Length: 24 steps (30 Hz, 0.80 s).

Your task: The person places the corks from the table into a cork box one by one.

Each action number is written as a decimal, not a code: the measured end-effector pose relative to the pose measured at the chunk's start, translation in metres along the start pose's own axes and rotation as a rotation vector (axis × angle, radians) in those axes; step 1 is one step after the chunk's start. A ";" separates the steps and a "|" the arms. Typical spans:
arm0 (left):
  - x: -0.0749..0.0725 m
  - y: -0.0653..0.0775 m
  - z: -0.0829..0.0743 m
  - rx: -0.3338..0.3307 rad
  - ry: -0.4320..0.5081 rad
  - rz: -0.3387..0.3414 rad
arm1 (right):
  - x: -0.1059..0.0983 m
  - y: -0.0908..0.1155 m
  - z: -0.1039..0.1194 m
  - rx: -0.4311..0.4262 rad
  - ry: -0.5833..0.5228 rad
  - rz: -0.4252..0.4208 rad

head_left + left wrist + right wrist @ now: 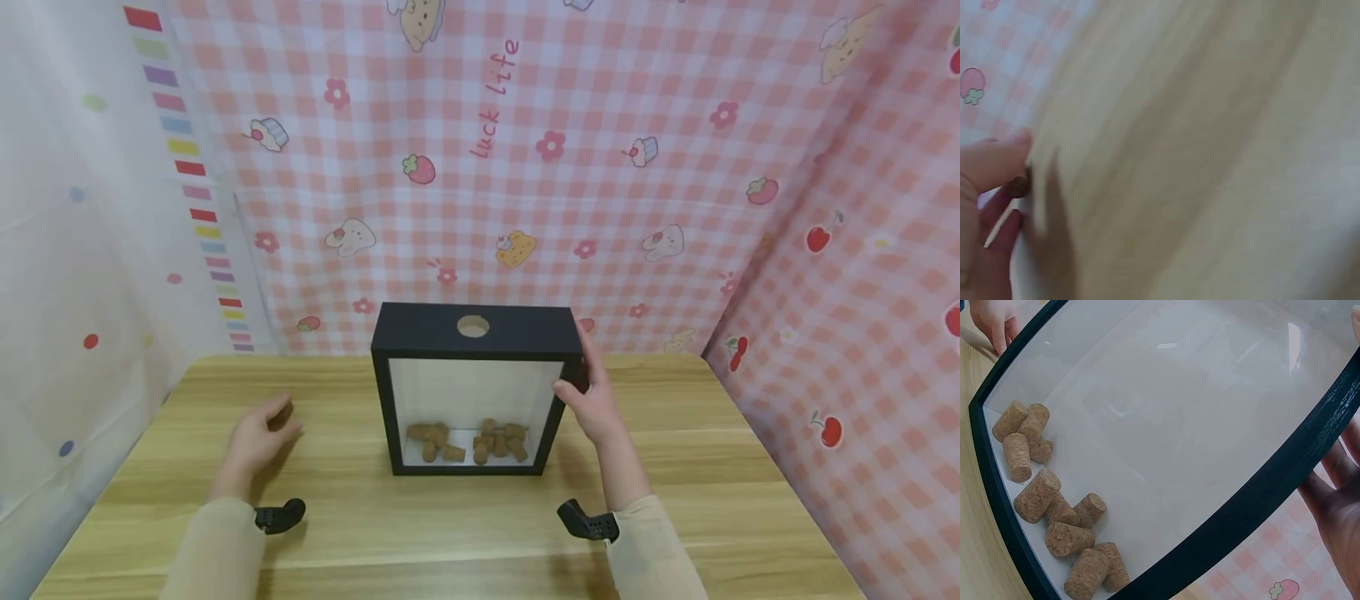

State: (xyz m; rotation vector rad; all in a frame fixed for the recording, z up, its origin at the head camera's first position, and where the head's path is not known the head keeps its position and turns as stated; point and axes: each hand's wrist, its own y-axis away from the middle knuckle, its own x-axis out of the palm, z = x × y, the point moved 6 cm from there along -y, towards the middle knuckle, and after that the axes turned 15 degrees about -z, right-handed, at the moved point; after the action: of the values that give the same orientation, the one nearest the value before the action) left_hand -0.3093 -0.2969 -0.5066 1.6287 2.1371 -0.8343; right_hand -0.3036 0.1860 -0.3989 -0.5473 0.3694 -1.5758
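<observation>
A black box frame (382,400) with a clear front stands upright on the table. It has a round hole (473,326) in its top. Several cork stoppers (1037,495) lie in a heap along its bottom. My right hand (600,408) grips the frame's right side, thumb on the front edge and fingers round the side. To the left of the frame, my left hand (258,433) is low over the table with its fingers bent. In the left wrist view it pinches a small brown cork stopper (1019,186), mostly hidden by the thumb and fingers.
The wooden table (337,533) carries the frame near its back. Behind it hangs a pink checked cloth (465,217), and more printed cloth (855,333) closes off the right side. A black wrist camera (281,517) is strapped at each sleeve.
</observation>
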 end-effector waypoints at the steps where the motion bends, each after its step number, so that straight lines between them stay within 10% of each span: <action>1: 0.000 0.001 0.001 -0.008 0.005 -0.033 | 0.000 0.000 0.000 -0.002 -0.001 0.002; 10: 0.003 0.014 0.005 0.013 0.024 -0.272 | 0.000 0.000 0.000 0.008 0.009 -0.001; 24: 0.004 0.024 0.003 0.072 -0.028 -0.258 | 0.002 0.001 0.003 -0.005 -0.016 -0.007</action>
State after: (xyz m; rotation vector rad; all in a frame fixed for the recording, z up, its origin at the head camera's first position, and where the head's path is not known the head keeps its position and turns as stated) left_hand -0.2884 -0.2914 -0.5178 1.3820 2.3551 -1.0132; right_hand -0.3016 0.1843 -0.3966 -0.5659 0.3597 -1.5767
